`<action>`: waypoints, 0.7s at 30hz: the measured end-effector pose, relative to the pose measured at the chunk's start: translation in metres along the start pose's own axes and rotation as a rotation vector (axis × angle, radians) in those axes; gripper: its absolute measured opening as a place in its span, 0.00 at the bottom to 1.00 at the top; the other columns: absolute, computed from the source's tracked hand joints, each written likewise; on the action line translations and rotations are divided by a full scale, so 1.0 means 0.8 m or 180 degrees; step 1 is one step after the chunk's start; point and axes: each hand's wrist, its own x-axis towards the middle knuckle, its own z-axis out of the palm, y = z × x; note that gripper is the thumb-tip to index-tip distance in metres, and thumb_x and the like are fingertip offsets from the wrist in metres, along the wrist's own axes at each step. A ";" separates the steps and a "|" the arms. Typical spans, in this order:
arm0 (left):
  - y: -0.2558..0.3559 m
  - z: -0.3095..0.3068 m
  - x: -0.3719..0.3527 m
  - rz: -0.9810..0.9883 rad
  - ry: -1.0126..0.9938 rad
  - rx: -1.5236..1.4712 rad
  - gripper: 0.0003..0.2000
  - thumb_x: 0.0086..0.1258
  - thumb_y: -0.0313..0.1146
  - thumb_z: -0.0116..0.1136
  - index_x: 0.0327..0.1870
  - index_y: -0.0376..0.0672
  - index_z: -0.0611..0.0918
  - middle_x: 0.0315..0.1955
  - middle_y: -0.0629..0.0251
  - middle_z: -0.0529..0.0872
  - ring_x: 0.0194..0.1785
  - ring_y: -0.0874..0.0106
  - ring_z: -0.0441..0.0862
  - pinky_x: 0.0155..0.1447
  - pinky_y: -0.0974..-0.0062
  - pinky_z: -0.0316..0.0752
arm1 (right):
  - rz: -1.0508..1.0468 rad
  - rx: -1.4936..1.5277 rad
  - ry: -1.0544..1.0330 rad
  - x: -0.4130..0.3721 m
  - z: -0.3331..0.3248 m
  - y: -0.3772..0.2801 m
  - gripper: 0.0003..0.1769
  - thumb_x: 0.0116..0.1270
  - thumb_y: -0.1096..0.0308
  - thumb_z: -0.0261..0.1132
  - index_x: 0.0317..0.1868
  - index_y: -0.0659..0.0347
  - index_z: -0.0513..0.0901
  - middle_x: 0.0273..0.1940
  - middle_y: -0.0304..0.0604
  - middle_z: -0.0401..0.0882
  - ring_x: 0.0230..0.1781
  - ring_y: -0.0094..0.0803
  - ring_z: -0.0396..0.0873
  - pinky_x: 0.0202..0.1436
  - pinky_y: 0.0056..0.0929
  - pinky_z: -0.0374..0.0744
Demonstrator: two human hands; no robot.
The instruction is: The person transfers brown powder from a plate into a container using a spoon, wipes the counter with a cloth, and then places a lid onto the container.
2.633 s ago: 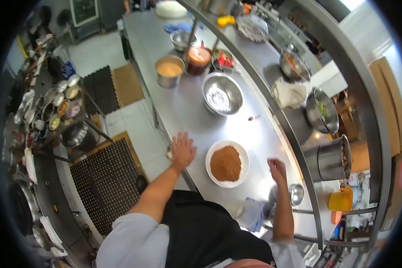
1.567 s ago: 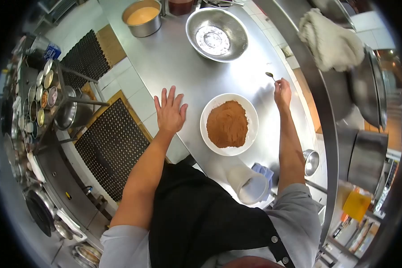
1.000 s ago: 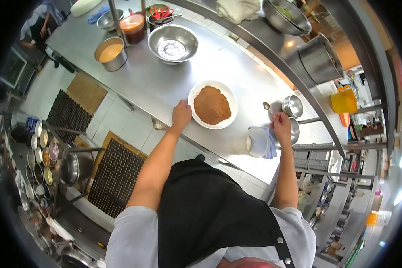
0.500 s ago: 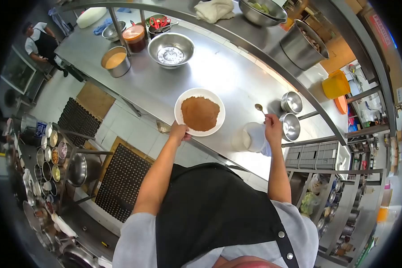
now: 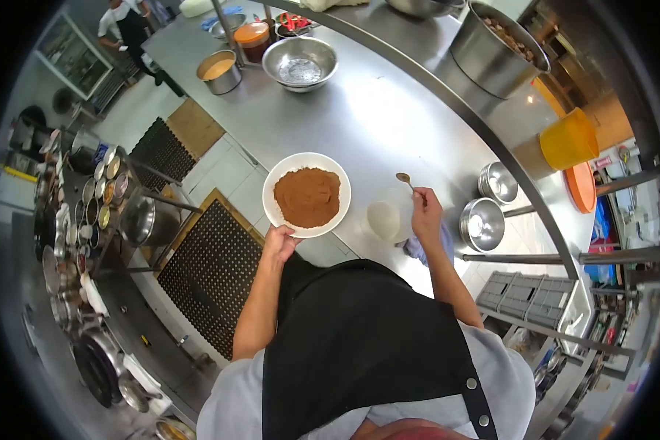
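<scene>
Left hand: gripping a bowl, just ahead of it; brown powder within. Right hand: pinching a spoon, its head beyond the fingers. Left of right hand: tub. Right of it: steel bowls. Far ahead of left hand: pan. Step, as judged: bowl held up, spoon unused. Calls for: level bowl, powder looking loose.

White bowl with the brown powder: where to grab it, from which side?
Probably the near-left rim of the white bowl, coming from the near side and slightly below. Bare white wall shows between rim and brown powder, and in this view that part sits past the edge of the metal table, apparently leaving room underneath. The left hand has its grip there.
</scene>
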 end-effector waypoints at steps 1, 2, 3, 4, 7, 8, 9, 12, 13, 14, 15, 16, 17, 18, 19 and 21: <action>0.000 0.003 -0.011 0.0050 0.0047 -0.0061 0.42 0.60 0.15 0.50 0.83 0.39 0.62 0.75 0.47 0.73 0.75 0.44 0.76 0.72 0.39 0.80 | -0.0063 0.0034 -0.0045 0.011 0.006 0.003 0.08 0.82 0.70 0.64 0.52 0.65 0.85 0.36 0.34 0.82 0.38 0.19 0.75 0.43 0.24 0.74; 0.002 0.010 -0.023 0.0097 0.0094 -0.0116 0.42 0.60 0.15 0.50 0.83 0.39 0.62 0.75 0.47 0.73 0.75 0.43 0.76 0.72 0.38 0.80 | -0.0154 0.0083 -0.0088 0.019 0.016 0.003 0.07 0.81 0.70 0.65 0.51 0.65 0.86 0.36 0.35 0.82 0.37 0.20 0.75 0.42 0.24 0.75; 0.003 0.016 -0.035 0.0170 0.0198 -0.0154 0.41 0.59 0.16 0.50 0.81 0.35 0.64 0.75 0.47 0.75 0.75 0.44 0.76 0.76 0.35 0.76 | -0.0216 0.0137 -0.0132 0.023 0.027 0.005 0.07 0.81 0.70 0.65 0.50 0.64 0.87 0.36 0.36 0.83 0.37 0.22 0.76 0.41 0.25 0.75; 0.011 0.022 -0.040 0.0238 0.0224 -0.0160 0.41 0.59 0.16 0.50 0.81 0.35 0.64 0.75 0.47 0.75 0.75 0.44 0.76 0.76 0.35 0.76 | -0.0253 0.0180 -0.0178 0.034 0.033 0.006 0.07 0.81 0.70 0.65 0.50 0.64 0.87 0.36 0.36 0.83 0.37 0.22 0.76 0.41 0.25 0.75; 0.037 0.053 -0.081 0.0513 0.0354 -0.0036 0.42 0.57 0.17 0.50 0.82 0.37 0.63 0.74 0.48 0.75 0.74 0.45 0.77 0.75 0.35 0.76 | -0.0936 -0.0422 -0.0201 0.052 0.030 -0.043 0.07 0.77 0.71 0.66 0.48 0.64 0.88 0.39 0.49 0.86 0.38 0.42 0.85 0.46 0.40 0.81; 0.047 0.063 -0.090 0.0545 0.0390 -0.0062 0.42 0.57 0.17 0.50 0.82 0.37 0.63 0.74 0.48 0.75 0.74 0.45 0.77 0.75 0.35 0.76 | -0.1072 -0.0458 -0.0337 0.058 0.028 -0.070 0.07 0.76 0.71 0.67 0.47 0.63 0.89 0.39 0.50 0.86 0.39 0.46 0.85 0.46 0.41 0.81; 0.056 0.075 -0.099 0.0602 0.0381 0.0005 0.42 0.57 0.17 0.50 0.82 0.37 0.63 0.74 0.48 0.75 0.74 0.45 0.77 0.75 0.35 0.76 | -0.1200 -0.0494 -0.0450 0.062 0.026 -0.095 0.07 0.75 0.70 0.68 0.47 0.61 0.90 0.40 0.51 0.85 0.40 0.49 0.85 0.47 0.43 0.82; 0.071 0.117 -0.119 0.0731 0.0298 0.0128 0.41 0.58 0.18 0.50 0.81 0.37 0.64 0.73 0.47 0.75 0.75 0.46 0.77 0.74 0.34 0.77 | -0.1498 -0.0682 -0.1071 0.063 0.029 -0.156 0.07 0.75 0.69 0.67 0.47 0.58 0.91 0.41 0.49 0.86 0.41 0.50 0.85 0.47 0.44 0.82; 0.073 0.129 -0.122 0.0746 0.0306 0.0126 0.40 0.58 0.19 0.51 0.80 0.37 0.65 0.73 0.47 0.76 0.74 0.46 0.77 0.73 0.35 0.78 | -0.1548 -0.0761 -0.1238 0.059 0.031 -0.180 0.08 0.75 0.69 0.67 0.48 0.56 0.91 0.42 0.47 0.86 0.42 0.50 0.86 0.47 0.45 0.83; 0.076 0.136 -0.122 0.0767 0.0306 0.0121 0.39 0.59 0.19 0.51 0.80 0.37 0.66 0.72 0.47 0.77 0.74 0.46 0.78 0.73 0.35 0.78 | -0.1568 -0.0766 -0.1225 0.055 0.039 -0.189 0.08 0.75 0.69 0.67 0.48 0.56 0.91 0.42 0.47 0.86 0.42 0.50 0.86 0.47 0.45 0.83; 0.076 0.137 -0.118 0.0762 0.0163 0.0128 0.38 0.60 0.19 0.51 0.79 0.37 0.67 0.71 0.49 0.79 0.72 0.47 0.80 0.71 0.36 0.80 | -0.1730 -0.0784 -0.1173 0.053 0.045 -0.197 0.08 0.75 0.71 0.66 0.48 0.58 0.91 0.40 0.47 0.85 0.39 0.47 0.85 0.46 0.42 0.83; 0.076 0.141 -0.118 0.0773 0.0136 0.0120 0.38 0.60 0.19 0.51 0.79 0.37 0.67 0.71 0.49 0.79 0.72 0.47 0.80 0.71 0.36 0.80 | -0.1891 -0.0807 -0.1116 0.051 0.046 -0.202 0.08 0.75 0.72 0.66 0.48 0.60 0.91 0.37 0.46 0.84 0.37 0.45 0.84 0.45 0.40 0.82; 0.077 0.151 -0.117 0.0751 0.0108 0.0186 0.38 0.60 0.19 0.51 0.79 0.38 0.67 0.70 0.49 0.79 0.71 0.48 0.81 0.70 0.37 0.81 | -0.1685 -0.0950 -0.1185 0.052 0.045 -0.203 0.08 0.75 0.69 0.65 0.48 0.56 0.90 0.43 0.46 0.85 0.42 0.50 0.87 0.48 0.47 0.84; 0.076 0.160 -0.116 0.0726 0.0077 0.0260 0.38 0.60 0.20 0.52 0.79 0.38 0.67 0.70 0.50 0.79 0.69 0.49 0.82 0.69 0.38 0.81 | -0.1701 -0.0965 -0.1152 0.051 0.041 -0.203 0.08 0.75 0.69 0.65 0.48 0.56 0.90 0.43 0.46 0.85 0.42 0.50 0.87 0.48 0.47 0.84; 0.076 0.168 -0.115 0.0723 0.0040 0.0259 0.38 0.60 0.20 0.52 0.79 0.38 0.67 0.70 0.50 0.79 0.69 0.49 0.82 0.69 0.38 0.81 | -0.1742 -0.1087 -0.0985 0.049 0.038 -0.204 0.09 0.75 0.69 0.64 0.48 0.55 0.90 0.43 0.46 0.86 0.42 0.50 0.87 0.48 0.47 0.85; 0.073 0.178 -0.115 0.0710 0.0003 0.0374 0.38 0.60 0.20 0.52 0.79 0.39 0.67 0.69 0.50 0.80 0.68 0.50 0.82 0.67 0.40 0.83 | -0.1774 -0.1229 -0.0813 0.046 0.035 -0.204 0.09 0.75 0.69 0.64 0.48 0.55 0.91 0.43 0.46 0.86 0.43 0.49 0.87 0.49 0.48 0.85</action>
